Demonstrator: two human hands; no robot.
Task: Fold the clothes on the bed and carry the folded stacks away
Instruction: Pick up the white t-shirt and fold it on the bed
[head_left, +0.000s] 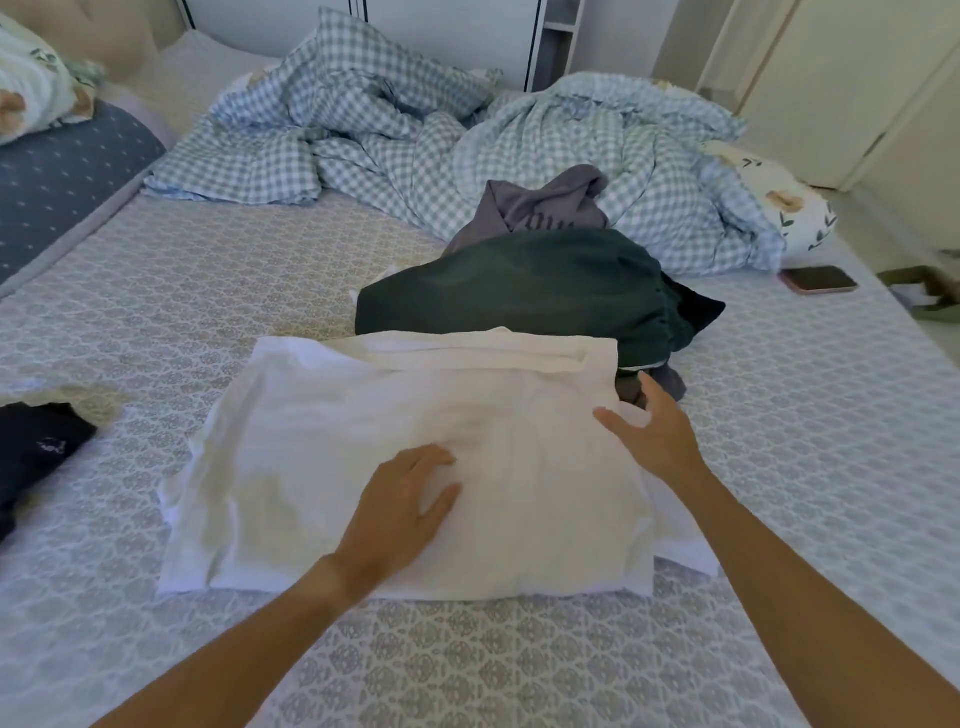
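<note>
The white garment (415, 457) is spread at the centre of the bed (779, 467); light, limp cloth is judged, best taken at the edges. The left hand (400, 504) is pressed flat on it, fingers together; the right hand (649, 431) rests spread on its right edge. The dark clothes (519, 286) behind are partly hidden.

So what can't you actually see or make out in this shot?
All in the head view:
- Grey top: its print is folded under, unreadable.
- Clothes under the green garment: covered, kind unclear.
- Dark garment: cut off by the left edge.
- Phone: screen dark.
- White shirt: underside hidden; left hand covers part.
</note>
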